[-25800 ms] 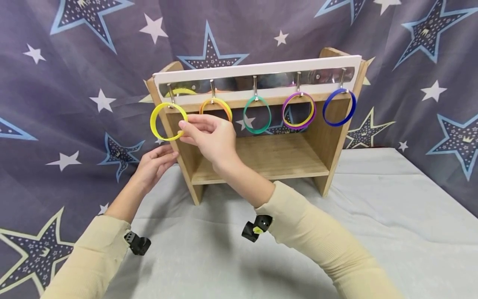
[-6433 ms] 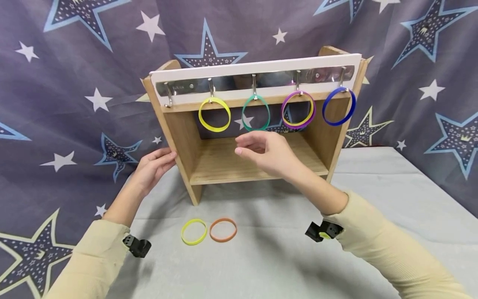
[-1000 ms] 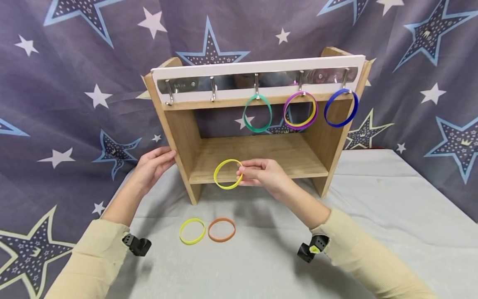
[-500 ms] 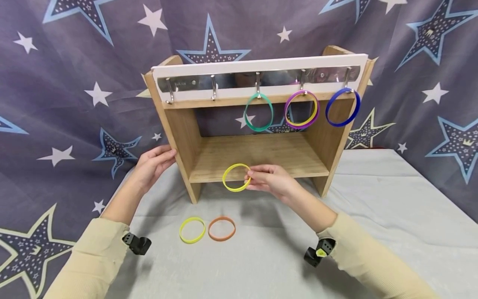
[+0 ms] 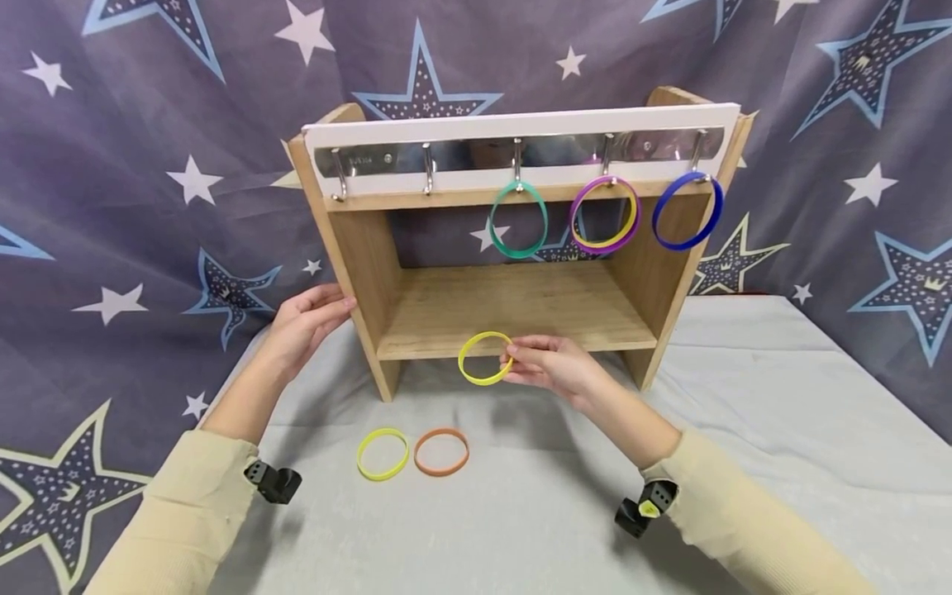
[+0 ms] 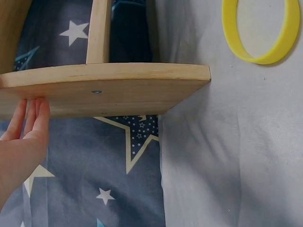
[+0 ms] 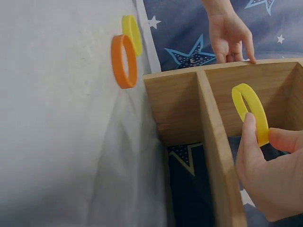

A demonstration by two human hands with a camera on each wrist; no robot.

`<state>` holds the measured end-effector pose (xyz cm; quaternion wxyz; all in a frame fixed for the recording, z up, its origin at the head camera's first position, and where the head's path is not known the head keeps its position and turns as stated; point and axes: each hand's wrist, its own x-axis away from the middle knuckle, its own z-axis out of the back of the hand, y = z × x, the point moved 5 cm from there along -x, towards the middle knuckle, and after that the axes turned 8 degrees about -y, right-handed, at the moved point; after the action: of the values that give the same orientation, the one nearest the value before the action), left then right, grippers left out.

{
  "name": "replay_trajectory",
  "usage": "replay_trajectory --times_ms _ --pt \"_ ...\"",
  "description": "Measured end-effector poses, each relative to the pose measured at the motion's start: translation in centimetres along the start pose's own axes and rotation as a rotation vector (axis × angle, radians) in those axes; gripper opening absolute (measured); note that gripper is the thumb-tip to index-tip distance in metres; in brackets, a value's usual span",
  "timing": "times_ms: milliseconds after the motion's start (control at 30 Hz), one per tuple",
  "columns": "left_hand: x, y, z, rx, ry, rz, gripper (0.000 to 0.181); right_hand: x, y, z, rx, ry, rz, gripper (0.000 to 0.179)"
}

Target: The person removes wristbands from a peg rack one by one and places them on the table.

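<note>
My right hand (image 5: pixel 554 368) pinches a yellow silicone wristband (image 5: pixel 483 381) between thumb and fingers, just in front of the wooden shelf's (image 5: pixel 521 302) lower board. In the right wrist view this wristband (image 7: pixel 256 111) stands up from the fingertips. Straight fingers of my left hand (image 5: pixel 303 326) rest against the shelf's left side panel. On the cloth lie another yellow wristband (image 5: pixel 382 477) and an orange wristband (image 5: pixel 442 473), side by side and apart. From the metal hook strip (image 5: pixel 476 157) hang a teal wristband (image 5: pixel 518 254), a purple wristband (image 5: pixel 604 248) with a yellow one inside it, and a blue wristband (image 5: pixel 680 246).
The two leftmost hooks (image 5: pixel 338 178) carry no bands. A grey cloth (image 5: pixel 781 430) covers the table, and a star-patterned curtain (image 5: pixel 149 207) hangs behind the shelf. Cameras are strapped at both wrists.
Over the last second my right hand has carried the yellow wristband rightward and slightly down. Earlier it hung on the second hook; before that, bands hung on the first. The left hand stays put.
</note>
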<state>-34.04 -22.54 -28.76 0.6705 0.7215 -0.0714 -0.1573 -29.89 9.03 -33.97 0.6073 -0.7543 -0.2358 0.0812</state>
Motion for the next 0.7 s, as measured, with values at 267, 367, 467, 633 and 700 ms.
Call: replay_trajectory --times_ms 267,367,467,633,700 --pt "0.0 -0.1 0.1 0.048 0.005 -0.009 0.017 0.1 1.7 0.8 0.032 -0.011 -0.009 0.037" --pt "0.0 0.0 0.1 0.052 0.005 -0.003 0.024 0.2 2.7 1.3 0.03 -0.012 -0.028 0.037" --pt "0.0 0.0 0.0 0.053 0.007 0.0 0.026 0.3 3.7 1.7 0.014 -0.016 -0.056 0.039" --pt "-0.1 -0.1 -0.1 0.075 0.008 -0.001 0.018 0.5 5.4 1.9 -0.016 -0.055 -0.117 0.046" --pt "-0.1 -0.1 -0.1 0.087 0.009 -0.003 0.015 0.5 6.2 1.8 -0.025 -0.066 -0.139 0.046"
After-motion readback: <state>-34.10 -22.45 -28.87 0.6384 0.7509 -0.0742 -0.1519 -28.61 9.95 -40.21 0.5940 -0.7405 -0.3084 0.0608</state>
